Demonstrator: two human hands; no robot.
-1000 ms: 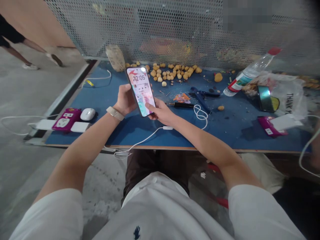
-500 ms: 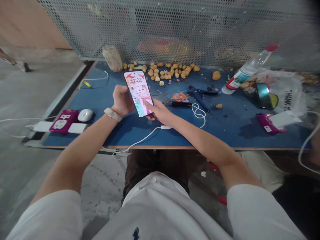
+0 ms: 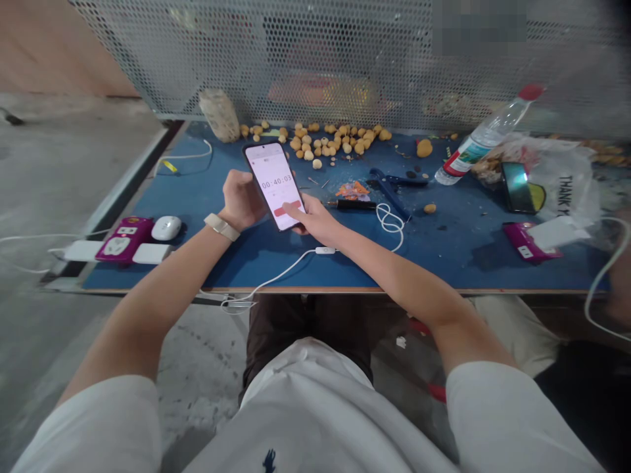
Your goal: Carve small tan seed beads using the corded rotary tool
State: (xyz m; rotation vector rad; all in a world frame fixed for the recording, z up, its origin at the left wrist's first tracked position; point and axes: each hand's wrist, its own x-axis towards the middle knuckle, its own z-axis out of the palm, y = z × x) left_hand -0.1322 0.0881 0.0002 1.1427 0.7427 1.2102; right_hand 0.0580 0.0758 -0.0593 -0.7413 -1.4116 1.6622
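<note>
Fingers [image 3: 240,177] of the left hand [image 3: 241,202] close on the phone [image 3: 269,172] along its left edge, those behind it hidden, while the right hand [image 3: 320,222] clasps its lower right corner, thumb [image 3: 296,212] over the screen [image 3: 266,197]. Held between both hands above the blue table [image 3: 444,263], the dark-rimmed phone leans leftward at its top, its pale screen reading 00:40:03 above a red bar [image 3: 279,212] partly covered by that thumb
</note>
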